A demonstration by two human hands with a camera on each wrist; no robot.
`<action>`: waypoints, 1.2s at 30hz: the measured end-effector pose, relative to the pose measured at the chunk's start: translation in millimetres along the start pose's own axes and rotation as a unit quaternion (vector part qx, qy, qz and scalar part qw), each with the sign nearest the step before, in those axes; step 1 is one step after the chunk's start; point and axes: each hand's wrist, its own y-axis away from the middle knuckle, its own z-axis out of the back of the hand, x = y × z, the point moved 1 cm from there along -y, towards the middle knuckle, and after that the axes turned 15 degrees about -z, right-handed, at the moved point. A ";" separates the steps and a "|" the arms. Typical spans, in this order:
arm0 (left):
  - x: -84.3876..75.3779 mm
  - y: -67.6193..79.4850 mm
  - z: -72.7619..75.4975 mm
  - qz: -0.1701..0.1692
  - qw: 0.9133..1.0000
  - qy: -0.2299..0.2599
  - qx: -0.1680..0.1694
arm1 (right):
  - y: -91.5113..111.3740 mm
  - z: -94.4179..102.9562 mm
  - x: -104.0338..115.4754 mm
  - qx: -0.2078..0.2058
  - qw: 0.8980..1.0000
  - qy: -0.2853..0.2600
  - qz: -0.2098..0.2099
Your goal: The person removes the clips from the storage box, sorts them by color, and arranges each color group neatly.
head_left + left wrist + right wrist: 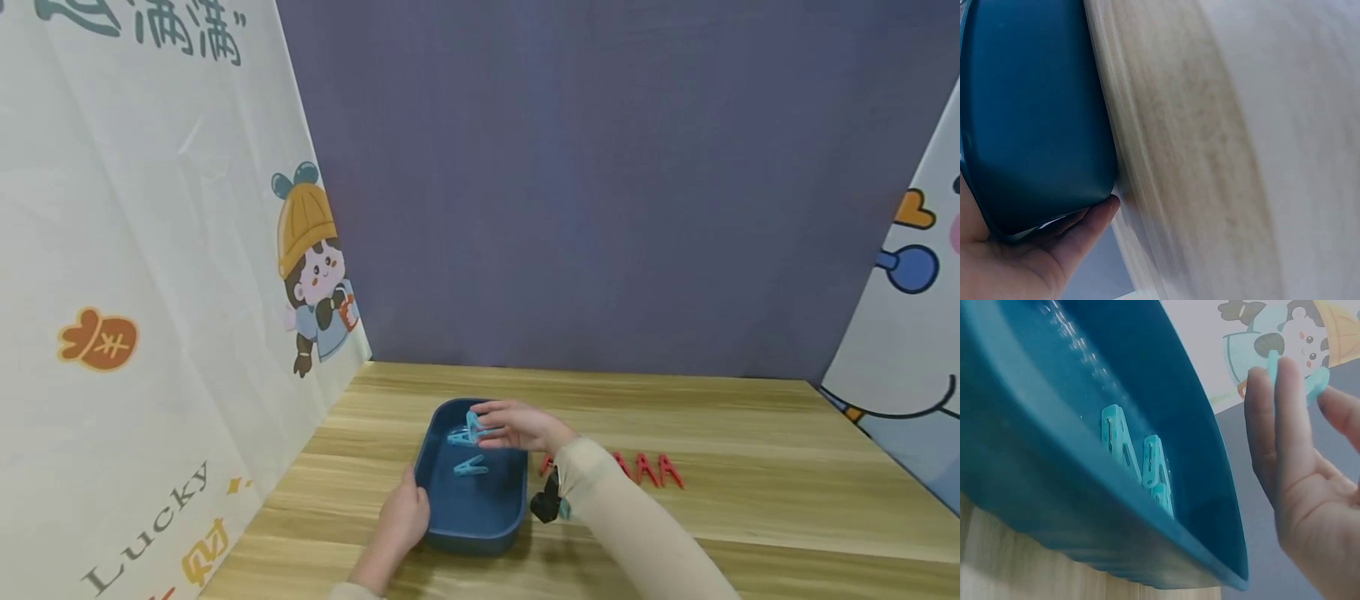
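A dark blue rectangular bin (pixel 472 542) stands on the wooden table. My left hand (pixel 405 512) grips its left side, thumb up at the rim; in the left wrist view the fingers (pixel 1088 234) lie against the bin's outer wall. Above the bin's far right part, my right hand (pixel 517 425) pinches a light blue clothespin (pixel 1317 385) between its fingers. Inside, other light blue clothespins (pixel 470 467) lie on the bottom, and in the right wrist view some of these clothespins (pixel 1151 461) lie close together.
To the right of the bin, several red clothespins (pixel 647 469) lie in a row on the wooden table (pixel 750 517), partly hidden by my right wrist. A dark backdrop (pixel 585 183) rises behind the table. Printed white sheets (pixel 172 208) flank it on the left and right.
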 end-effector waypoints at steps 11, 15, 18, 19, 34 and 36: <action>-2.4 -0.2 0.3 0.004 1.000 0.000 -0.001 | 10.9 11.0 -6.6 0.023 0.999 -0.018 0.015; -3.7 -0.1 0.9 0.000 1.000 -0.003 -0.004 | 15.6 13.0 -8.0 0.025 0.999 -0.025 0.018; -4.4 0.0 1.6 0.005 1.000 0.000 0.000 | 18.4 14.0 -8.6 0.020 0.999 -0.030 0.019; -4.7 0.2 1.9 0.009 1.000 0.002 0.002 | 19.0 14.3 -8.6 0.019 0.999 -0.035 0.018; -4.1 1.8 1.9 0.013 1.000 0.000 0.015 | 23.2 19.8 -11.4 0.018 0.999 -0.030 0.019; -4.4 1.7 1.9 0.012 1.000 0.000 0.015 | 24.5 20.9 -12.2 0.017 0.999 -0.032 0.019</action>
